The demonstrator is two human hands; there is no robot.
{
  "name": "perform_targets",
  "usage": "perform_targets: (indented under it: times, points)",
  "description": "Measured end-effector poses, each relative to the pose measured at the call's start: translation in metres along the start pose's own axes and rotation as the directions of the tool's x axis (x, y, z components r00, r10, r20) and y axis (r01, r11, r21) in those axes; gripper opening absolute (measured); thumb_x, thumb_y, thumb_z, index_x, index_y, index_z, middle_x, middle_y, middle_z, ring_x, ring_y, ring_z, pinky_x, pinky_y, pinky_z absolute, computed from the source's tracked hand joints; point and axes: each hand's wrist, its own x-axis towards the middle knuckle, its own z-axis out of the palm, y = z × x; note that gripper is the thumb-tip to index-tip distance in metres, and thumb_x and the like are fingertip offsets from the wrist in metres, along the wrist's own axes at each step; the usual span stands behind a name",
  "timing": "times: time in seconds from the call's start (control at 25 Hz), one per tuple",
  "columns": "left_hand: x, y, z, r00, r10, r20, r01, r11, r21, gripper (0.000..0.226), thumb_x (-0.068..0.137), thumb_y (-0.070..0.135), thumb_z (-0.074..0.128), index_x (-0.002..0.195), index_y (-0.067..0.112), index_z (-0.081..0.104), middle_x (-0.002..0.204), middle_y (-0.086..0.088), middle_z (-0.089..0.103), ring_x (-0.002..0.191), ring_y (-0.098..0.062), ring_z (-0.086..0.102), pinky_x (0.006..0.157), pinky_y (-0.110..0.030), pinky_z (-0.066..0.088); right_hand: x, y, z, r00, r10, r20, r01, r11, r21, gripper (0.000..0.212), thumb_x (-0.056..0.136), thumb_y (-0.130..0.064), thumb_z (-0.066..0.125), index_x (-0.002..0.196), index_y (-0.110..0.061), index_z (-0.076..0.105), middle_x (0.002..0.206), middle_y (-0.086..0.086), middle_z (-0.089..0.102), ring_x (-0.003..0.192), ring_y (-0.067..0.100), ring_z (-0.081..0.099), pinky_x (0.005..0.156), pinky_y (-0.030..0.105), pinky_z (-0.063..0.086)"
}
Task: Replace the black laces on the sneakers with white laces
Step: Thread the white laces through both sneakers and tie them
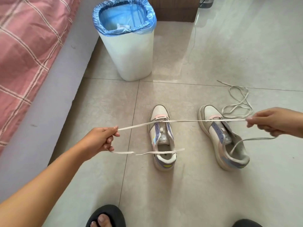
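Sneakers: two, left sneaker (pixel 161 138) at frame centre, right sneaker (pixel 223 136) beside it, apart.
White laces: two; stretched lace (pixel 188 121) runs through the left sneaker's front eyelets, loose lace (pixel 237 102) lies on the floor (pixel 196 185) at right.
Hands: left hand (pixel 100 140) and right hand (pixel 275 122), fingers pinching the stretched lace's ends.
Edges: bed (pixel 24 54) along the left, bin (pixel 129 45) at upper centre.
Open room: bare floor at lower right.
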Motion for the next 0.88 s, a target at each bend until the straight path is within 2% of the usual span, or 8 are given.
perform_targets:
  times: [0.12,0.24,0.28,0.4,0.52,0.64,0.8,0.88]
  points:
    - [0.001,-0.008,-0.010,1.000,0.019,-0.018,-0.015,0.981,0.194,0.030,0.095,0.028,0.052,0.085,0.003,0.066,0.054,0.001,0.035,0.042,-0.011,0.029,0.046,-0.025,0.036,0.027,0.027,-0.020,0.985,0.097,-0.140,-0.130,0.959,-0.251,0.029,0.090,-0.027,0.063,0.077,-0.002,0.069,0.054,0.003,0.047,0.047,0.017,0.039,0.047,0.022,0.032]
    - [-0.001,-0.010,-0.019,0.999,0.028,-0.036,-0.015,0.942,0.335,0.038,0.096,0.036,0.048,0.084,0.008,0.071,0.059,0.001,0.036,0.050,-0.012,0.029,0.046,-0.021,0.025,0.041,0.022,-0.008,0.958,0.042,-0.285,-0.250,0.611,-0.751,0.032,0.094,-0.039,0.053,0.085,-0.012,0.067,0.093,0.008,0.065,0.086,0.026,0.058,0.071,0.027,0.044]
    - [-0.001,-0.010,-0.022,0.999,0.019,-0.040,-0.002,0.921,0.390,0.042,0.097,0.039,0.045,0.082,0.010,0.072,0.059,0.000,0.038,0.051,-0.012,0.030,0.047,-0.022,0.025,0.044,0.011,0.005,0.956,-0.061,-0.288,-0.204,0.567,-0.798,0.030,0.094,-0.040,0.051,0.089,-0.015,0.065,0.105,0.008,0.064,0.097,0.028,0.058,0.081,0.030,0.046]
    - [-0.002,-0.009,-0.031,0.997,0.033,-0.076,0.020,0.793,0.609,0.038,0.096,0.037,0.049,0.078,0.014,0.073,0.065,0.000,0.045,0.057,-0.014,0.039,0.054,-0.026,0.031,0.045,-0.045,0.072,0.915,-0.367,-0.167,0.161,0.712,-0.683,0.023,0.094,-0.030,0.051,0.102,-0.014,0.066,0.110,0.007,0.062,0.102,0.028,0.056,0.084,0.032,0.044]
    - [-0.005,-0.008,-0.039,0.996,0.071,-0.052,-0.034,0.856,0.516,0.030,0.093,0.031,0.056,0.077,0.013,0.073,0.062,0.000,0.048,0.054,-0.013,0.039,0.054,-0.024,0.031,0.041,-0.095,0.155,0.785,-0.619,0.010,0.506,0.632,-0.587,0.029,0.094,-0.028,0.053,0.118,-0.014,0.062,0.118,0.005,0.058,0.112,0.024,0.052,0.090,0.031,0.040]
    - [-0.010,-0.008,-0.051,0.996,0.083,0.025,-0.086,0.934,0.348,0.030,0.087,0.036,0.063,0.072,0.013,0.072,0.061,-0.002,0.049,0.050,-0.013,0.039,0.054,-0.023,0.034,0.053,-0.115,0.205,0.726,-0.668,0.161,0.541,0.412,-0.733,0.035,0.092,-0.032,0.054,0.123,-0.016,0.058,0.123,0.005,0.053,0.116,0.025,0.046,0.091,0.035,0.040]
    - [-0.016,-0.009,-0.060,0.992,0.090,0.092,-0.098,0.992,0.078,0.053,0.055,0.064,0.077,0.068,0.013,0.073,0.059,-0.004,0.045,0.049,-0.012,0.039,0.053,-0.024,0.035,0.052,-0.125,0.236,0.454,-0.859,0.235,0.632,0.125,-0.765,0.025,0.055,-0.030,0.087,0.065,-0.015,0.070,0.072,0.002,0.064,0.066,0.024,0.062,0.051,0.026,0.046]
    - [-0.017,-0.007,-0.060,0.986,0.097,0.133,-0.097,0.995,-0.006,0.045,0.060,0.057,0.076,0.067,0.013,0.074,0.058,-0.004,0.043,0.047,-0.012,0.038,0.053,-0.026,0.033,0.056,-0.134,0.242,0.444,-0.886,0.136,0.665,0.224,-0.713,0.018,0.071,-0.027,0.080,0.071,-0.012,0.071,0.072,0.005,0.065,0.068,0.026,0.063,0.052,0.028,0.045]
